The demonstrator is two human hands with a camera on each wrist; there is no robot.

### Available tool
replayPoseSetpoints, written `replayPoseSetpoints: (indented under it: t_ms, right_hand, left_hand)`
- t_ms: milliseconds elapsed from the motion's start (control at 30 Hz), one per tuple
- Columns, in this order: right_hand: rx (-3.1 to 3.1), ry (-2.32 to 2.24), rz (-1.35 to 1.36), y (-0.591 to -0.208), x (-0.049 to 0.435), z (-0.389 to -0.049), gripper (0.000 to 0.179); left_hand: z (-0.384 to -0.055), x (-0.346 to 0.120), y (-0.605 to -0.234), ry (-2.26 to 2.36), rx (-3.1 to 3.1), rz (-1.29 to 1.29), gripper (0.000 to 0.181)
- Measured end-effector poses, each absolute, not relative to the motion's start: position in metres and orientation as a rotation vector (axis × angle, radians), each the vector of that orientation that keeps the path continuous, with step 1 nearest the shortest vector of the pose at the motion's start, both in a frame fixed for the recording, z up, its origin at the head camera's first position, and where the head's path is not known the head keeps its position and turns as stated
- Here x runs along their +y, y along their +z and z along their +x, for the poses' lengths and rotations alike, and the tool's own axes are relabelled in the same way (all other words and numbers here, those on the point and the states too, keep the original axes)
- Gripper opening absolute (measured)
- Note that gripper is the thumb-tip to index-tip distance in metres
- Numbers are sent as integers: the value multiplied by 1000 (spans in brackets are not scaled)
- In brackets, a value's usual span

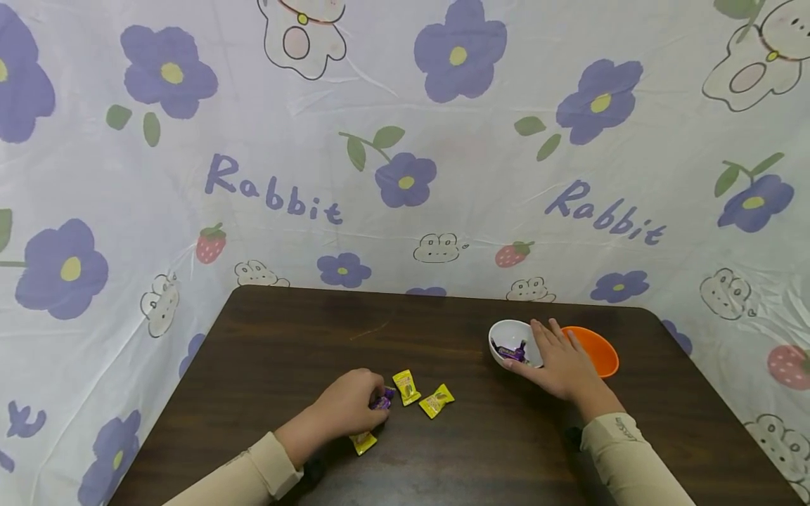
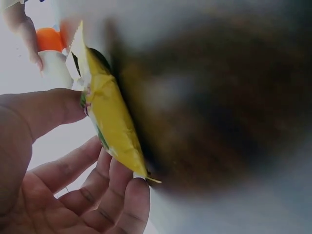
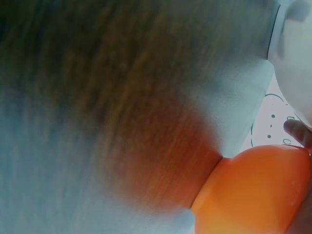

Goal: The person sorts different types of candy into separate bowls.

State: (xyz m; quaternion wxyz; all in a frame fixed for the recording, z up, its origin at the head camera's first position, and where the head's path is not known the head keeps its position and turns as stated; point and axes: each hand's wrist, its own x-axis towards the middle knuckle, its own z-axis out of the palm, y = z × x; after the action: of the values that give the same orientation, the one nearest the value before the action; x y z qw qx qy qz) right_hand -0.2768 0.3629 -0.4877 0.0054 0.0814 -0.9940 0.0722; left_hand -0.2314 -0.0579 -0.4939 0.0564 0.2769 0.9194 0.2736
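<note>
From my head, I saw a small candy in a shiny purple wrapper at the left of the dark brown wooden table, between the curled thumb and fingers of my left hand, which held it. Two flat yellow candy packets with printed fronts, one upright-lying and one slanted, lay just to its right; a third yellow packet showed partly at its near side. My left forearm reached in from the near left. Farther right, my right hand lay over the right side of a round white bowl, fingers fairly straight and thumb spread apart along the near rim. Purple-wrapped candies sat inside. A smooth orange bowl stood just right of it.

From my left wrist, a creased yellow packet with a serrated end covered the space between my thumb and bent fingers, so I could not tell the grip there.

From my right wrist, one fingertip showed between the glossy orange bowl and the white one; the rest was blurred.
</note>
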Motion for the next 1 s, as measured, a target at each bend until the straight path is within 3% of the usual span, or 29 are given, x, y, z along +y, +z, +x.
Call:
replayPoseSetpoints:
  t_ms: [567, 1000]
  right_hand:
    - [-3102, 240, 259, -493, 363, -275, 115]
    - [-3108, 227, 249, -491, 364, -277, 115]
  left_hand:
    - [-234, -42, -495, 852, 2661, 864, 11]
    - [-238, -26, -482, 870, 2706, 919, 19]
